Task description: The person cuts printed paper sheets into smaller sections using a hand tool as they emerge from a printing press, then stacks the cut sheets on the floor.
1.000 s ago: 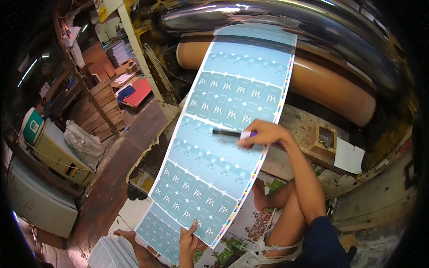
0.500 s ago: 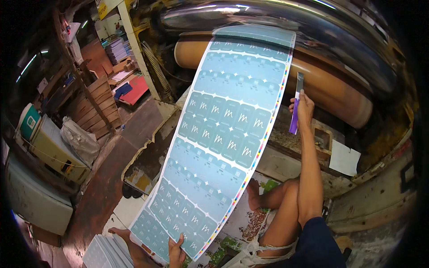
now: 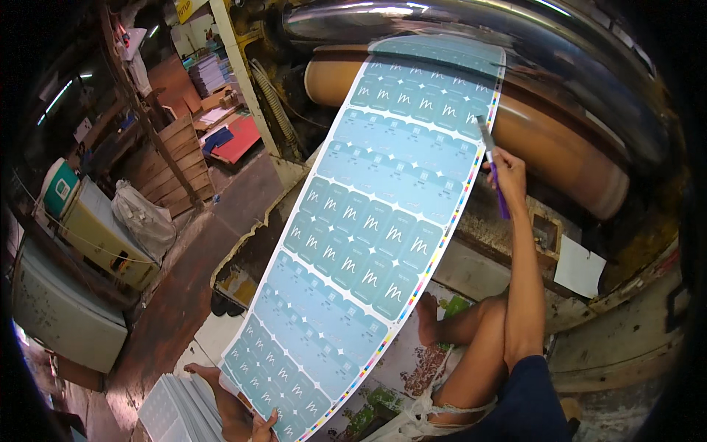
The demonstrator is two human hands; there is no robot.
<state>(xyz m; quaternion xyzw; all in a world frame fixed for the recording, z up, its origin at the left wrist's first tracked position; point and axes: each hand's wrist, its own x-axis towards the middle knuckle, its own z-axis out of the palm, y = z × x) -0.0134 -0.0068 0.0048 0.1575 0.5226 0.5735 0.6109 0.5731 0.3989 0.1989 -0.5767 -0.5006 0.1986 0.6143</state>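
Note:
A long glossy sheet (image 3: 335,283) printed in teal, with repeating rows of small panels, runs down from the rollers toward my lap. My left hand (image 3: 264,429) is at the sheet's near end, thumb on top and the other fingers mostly hidden beneath. In my right hand (image 3: 509,175) is a purple-handled cutter knife (image 3: 501,200), its blade pointing up and away. The blade's tip overlaps the sheet's upper right edge; I cannot tell whether it touches.
Ahead lie a shiny metal roller (image 3: 339,22) and a brown roller (image 3: 567,151). A stack of printed sheets (image 3: 168,412) stands at the lower left. A white paper (image 3: 579,267) rests at the right. Further left are a cloth sack (image 3: 143,217) and wooden boards (image 3: 173,162).
More of the sheet has come out from the rollers, and its printed rows have moved toward me. My left hand has moved lower. My right hand has tilted the knife's blade leftward over the sheet's edge.

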